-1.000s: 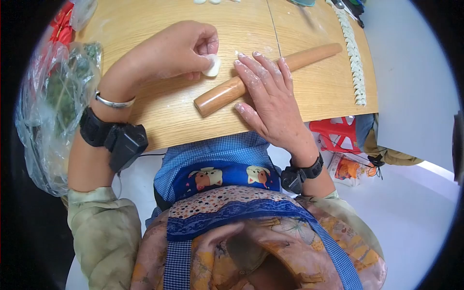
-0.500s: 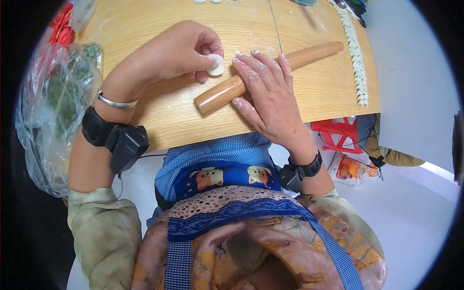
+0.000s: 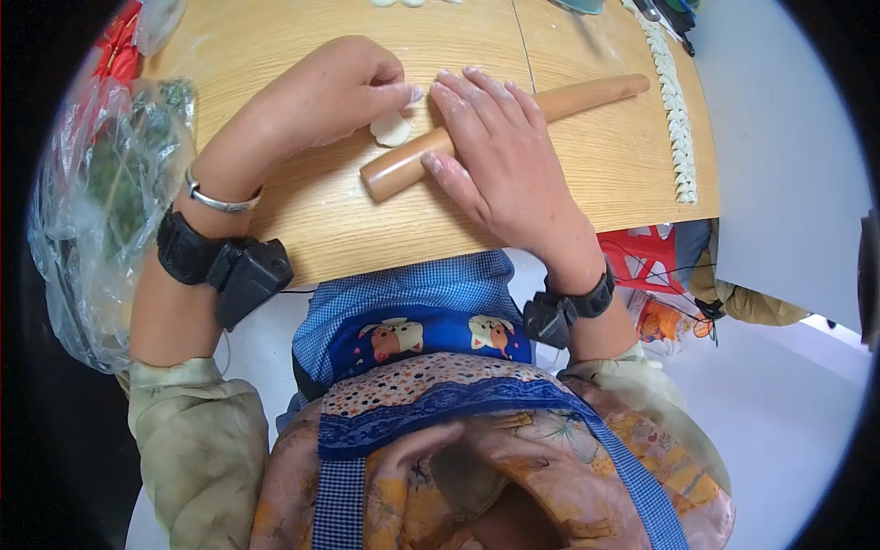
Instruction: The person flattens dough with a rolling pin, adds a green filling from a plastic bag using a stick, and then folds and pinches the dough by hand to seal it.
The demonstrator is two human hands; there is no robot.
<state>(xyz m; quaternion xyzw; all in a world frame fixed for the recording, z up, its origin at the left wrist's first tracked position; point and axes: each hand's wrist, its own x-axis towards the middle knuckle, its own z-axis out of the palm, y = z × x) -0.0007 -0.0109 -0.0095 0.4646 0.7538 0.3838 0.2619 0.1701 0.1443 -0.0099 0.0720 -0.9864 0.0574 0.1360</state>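
Note:
A small round dough wrapper (image 3: 391, 130) shows just below the thumb of my left hand (image 3: 367, 92). The fingers of that hand are curled in and closed at the wrapper's upper edge; their exact grip is partly hidden. My right hand (image 3: 504, 151) lies palm down across a wooden rolling pin (image 3: 591, 94), fingers stretched out over it and dusted with flour. The pin lies slantwise on the wooden table (image 3: 321, 238), its near left end close beside the wrapper.
A long row of small white dough pieces (image 3: 676, 119) runs along the table's right side. More dough discs (image 3: 412, 3) sit at the far edge. On the left is a clear plastic bag (image 3: 115, 197) with greens inside. A red stool (image 3: 642, 257) stands below the table.
The dough wrapper has moved slightly left and down, and more of it is now under my left thumb. My right hand and the rolling pin have shifted a little left and away from me.

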